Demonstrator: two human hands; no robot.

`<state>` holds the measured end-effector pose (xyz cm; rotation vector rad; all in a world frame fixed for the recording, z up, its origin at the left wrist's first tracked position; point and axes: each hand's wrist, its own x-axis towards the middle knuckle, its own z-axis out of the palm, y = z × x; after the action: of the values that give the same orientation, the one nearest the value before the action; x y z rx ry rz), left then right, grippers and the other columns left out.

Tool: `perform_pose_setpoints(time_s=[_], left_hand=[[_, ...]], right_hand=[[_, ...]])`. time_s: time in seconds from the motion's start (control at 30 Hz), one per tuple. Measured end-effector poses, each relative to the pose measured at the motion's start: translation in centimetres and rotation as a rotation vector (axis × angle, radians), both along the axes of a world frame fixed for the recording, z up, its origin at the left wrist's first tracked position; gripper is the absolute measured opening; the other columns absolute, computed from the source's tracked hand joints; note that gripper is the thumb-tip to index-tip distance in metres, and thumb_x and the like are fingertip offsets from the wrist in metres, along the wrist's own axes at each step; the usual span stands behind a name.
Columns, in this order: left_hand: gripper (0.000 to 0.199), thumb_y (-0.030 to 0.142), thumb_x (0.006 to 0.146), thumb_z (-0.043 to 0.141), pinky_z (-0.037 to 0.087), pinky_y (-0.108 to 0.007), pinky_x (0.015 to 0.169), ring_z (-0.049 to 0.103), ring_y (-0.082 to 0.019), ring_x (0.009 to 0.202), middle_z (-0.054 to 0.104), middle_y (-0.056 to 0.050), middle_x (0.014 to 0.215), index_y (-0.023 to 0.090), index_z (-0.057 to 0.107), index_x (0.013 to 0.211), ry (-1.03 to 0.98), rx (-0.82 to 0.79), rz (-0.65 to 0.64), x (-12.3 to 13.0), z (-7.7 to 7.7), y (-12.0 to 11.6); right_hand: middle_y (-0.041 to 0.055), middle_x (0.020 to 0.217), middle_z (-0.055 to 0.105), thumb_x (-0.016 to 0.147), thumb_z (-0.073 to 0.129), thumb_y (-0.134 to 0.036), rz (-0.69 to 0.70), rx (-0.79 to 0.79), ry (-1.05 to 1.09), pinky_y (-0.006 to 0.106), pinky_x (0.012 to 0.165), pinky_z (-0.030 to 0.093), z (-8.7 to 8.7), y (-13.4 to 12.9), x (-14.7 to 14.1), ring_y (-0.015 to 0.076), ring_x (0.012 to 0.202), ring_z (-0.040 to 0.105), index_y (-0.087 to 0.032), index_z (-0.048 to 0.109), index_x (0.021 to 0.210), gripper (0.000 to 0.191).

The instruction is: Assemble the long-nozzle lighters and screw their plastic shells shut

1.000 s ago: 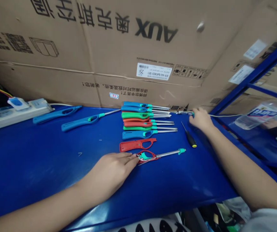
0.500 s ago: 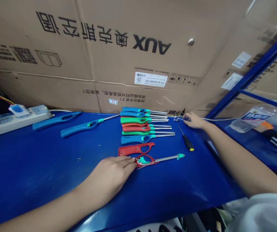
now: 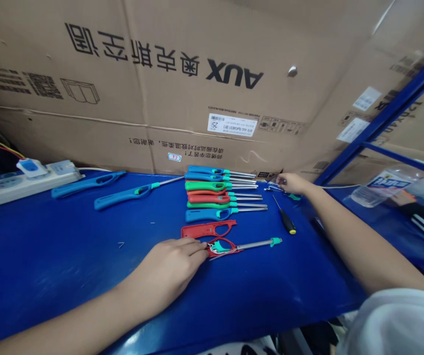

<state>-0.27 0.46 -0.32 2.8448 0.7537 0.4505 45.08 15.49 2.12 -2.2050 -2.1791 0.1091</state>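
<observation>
I have the left hand (image 3: 163, 271) lying on the blue workbench (image 3: 49, 246), fingers extended and close together, tips touching an opened red utility lighter (image 3: 223, 245). Above it sits a row of lighters (image 3: 208, 199). Past a black-handled screwdriver (image 3: 288, 224), the right hand (image 3: 293, 183) bunches narrowly at a small wire part (image 3: 273, 187); I cannot tell whether it grips it.

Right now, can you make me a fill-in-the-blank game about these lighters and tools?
1. The left hand is right at the end of an opened lighter with a ____ shell.
2. Near the right hand, a screwdriver has a black handle with a ____ end.
3. The work table under the lighters is ____.
4. The big cardboard box behind the table shows the Latin letters ____.

Missing words: red, yellow, blue, AUX.
</observation>
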Motion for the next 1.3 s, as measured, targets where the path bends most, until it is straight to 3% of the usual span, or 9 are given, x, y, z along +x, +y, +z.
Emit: perform_pose_setpoints(time_s=[0.17,0.27,0.4,0.57,0.8,0.93,1.03,1.2,1.3], left_hand=[[0.028,0.018,0.102,0.044,0.061,-0.039,0.084,0.071,-0.025,0.098,0.075,-0.009,0.105,0.019,0.07,0.109,-0.008,-0.005,0.028,0.2,0.1,-0.1],[0.028,0.025,0.101,0.05,0.059,-0.043,0.093,0.068,-0.025,0.11,0.073,-0.007,0.118,0.023,0.066,0.123,-0.136,-0.122,0.097,0.4,0.5,-0.7],[0.048,0.039,0.098,0.058,0.053,-0.044,0.106,0.063,-0.024,0.124,0.064,-0.007,0.138,0.028,0.051,0.144,-0.399,-0.419,0.224,0.9,0.8,-1.4],[0.034,0.04,0.102,0.05,0.06,-0.035,0.091,0.072,-0.021,0.102,0.075,-0.006,0.118,0.022,0.066,0.126,-0.638,-0.728,0.2,1.5,0.3,-1.2],[0.023,0.035,0.099,0.057,0.055,-0.028,0.087,0.07,-0.019,0.098,0.076,-0.002,0.106,0.022,0.072,0.111,-0.636,-0.658,0.252,1.5,0.0,-1.0],[0.019,0.033,0.099,0.057,0.049,-0.024,0.076,0.064,-0.014,0.081,0.072,0.0,0.089,0.02,0.069,0.095,-0.579,-0.578,0.294,1.4,0.4,-0.8],[0.024,0.035,0.099,0.056,0.044,-0.024,0.066,0.056,-0.013,0.071,0.063,0.002,0.077,0.018,0.064,0.084,-0.529,-0.568,0.307,1.3,0.5,-0.6],[0.023,0.037,0.098,0.058,0.041,-0.024,0.062,0.053,-0.012,0.068,0.063,0.001,0.08,0.018,0.067,0.089,-0.485,-0.603,0.313,1.0,0.3,-0.3],[0.022,0.036,0.097,0.059,0.04,-0.023,0.062,0.053,-0.011,0.066,0.066,0.001,0.08,0.017,0.069,0.089,-0.46,-0.624,0.318,0.9,0.1,-0.1]], right_hand=[[0.0138,0.115,0.068,0.095,0.065,-0.031,-0.126,-0.041,0.053,0.041,0.089,0.056,2.9,-1.9,-2.8,0.0244,0.101,0.067,-0.013,0.068,0.111,0.025],[0.0135,0.095,0.073,0.093,0.063,-0.025,-0.06,0.026,0.18,0.035,0.081,0.056,4.1,-4.8,-7.4,0.0239,0.09,0.07,-0.011,0.067,0.101,0.016],[0.0038,0.088,0.072,0.091,0.064,-0.034,0.26,0.063,0.54,0.028,0.069,0.056,3.3,-11.0,-16.1,0.0154,0.076,0.067,-0.019,0.064,0.1,0.017],[0.0023,0.088,0.065,0.09,0.064,-0.024,0.664,0.205,0.765,0.024,0.063,0.049,-0.5,-16.4,-23.0,0.0114,0.071,0.059,-0.02,0.063,0.098,0.009],[0.0044,0.096,0.068,0.096,0.06,-0.024,0.734,0.265,0.677,0.024,0.066,0.049,-1.6,-16.8,-22.0,0.0108,0.071,0.059,-0.019,0.065,0.106,0.012],[0.0075,0.113,0.064,0.094,0.062,-0.028,0.748,0.108,0.36,0.028,0.069,0.05,-1.0,-17.0,-21.4,0.0175,0.088,0.064,-0.02,0.063,0.11,0.018],[0.0078,0.112,0.062,0.099,0.054,-0.028,0.805,0.044,0.163,0.029,0.064,0.047,-1.3,-17.0,-21.3,0.0175,0.081,0.063,-0.019,0.063,0.104,0.013],[0.0062,0.104,0.064,0.1,0.051,-0.024,0.708,0.022,0.432,0.029,0.07,0.048,-1.6,-16.7,-21.4,0.0166,0.084,0.064,-0.019,0.061,0.099,0.01],[0.0012,0.08,0.065,0.099,0.053,-0.025,0.574,-0.043,0.673,0.025,0.064,0.047,-1.7,-16.2,-21.4,0.0134,0.07,0.063,-0.02,0.058,0.093,0.009]])
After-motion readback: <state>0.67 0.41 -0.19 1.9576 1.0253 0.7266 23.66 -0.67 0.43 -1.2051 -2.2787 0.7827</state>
